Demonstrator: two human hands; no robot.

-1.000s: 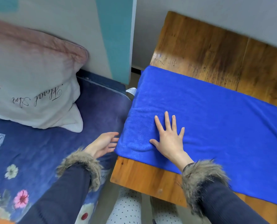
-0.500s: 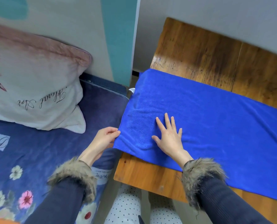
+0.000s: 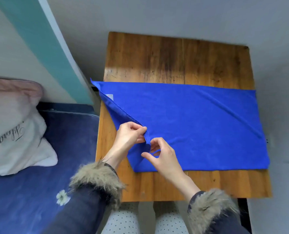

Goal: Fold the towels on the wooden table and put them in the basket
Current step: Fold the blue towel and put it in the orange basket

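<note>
The bright blue microfibre towel [image 3: 199, 125] is lying spread across the rectangular wooden table [image 3: 174, 56], its 9 o'clock edge lifting off the boards. Your left hand [image 3: 128, 137] is pinching that hemmed edge between thumb and fingertips; your right hand [image 3: 162, 154], at 4 o'clock from it, is curling round the same corner from below. Judgement: you are starting the first fold. Next, carry the corner toward 3 o'clock, keeping the hems aligned. A white label [image 3: 110, 96] is showing near the far corner; its print is unreadable. No basket is in view. A pale cushion [image 3: 14, 129] is sitting at 9 o'clock.
</note>
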